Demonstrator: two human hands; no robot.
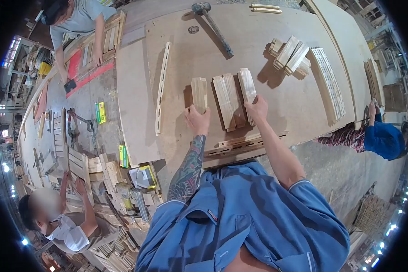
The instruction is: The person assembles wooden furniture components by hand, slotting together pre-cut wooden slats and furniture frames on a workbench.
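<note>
My left hand (197,120) is closed around the near end of a short bundle of wooden slats (199,93). On the other side, my right hand (257,110) grips the near end of a narrow stack of pale slats (246,84). Between them a wider group of wooden slats (226,99) lies flat on the plywood tabletop (181,50). Close to my body, slotted wooden rails (235,148) lie along the table edge. A long slotted rail (163,86) rests left of my left hand.
A mallet (213,31) lies at the far side. To the right are a crossed pile of slats (290,55) and a row of slotted rails (327,84). Co-workers handle wooden parts at left; another person in blue (385,139) is at right. Yellow-green boxes (100,113) sit leftward.
</note>
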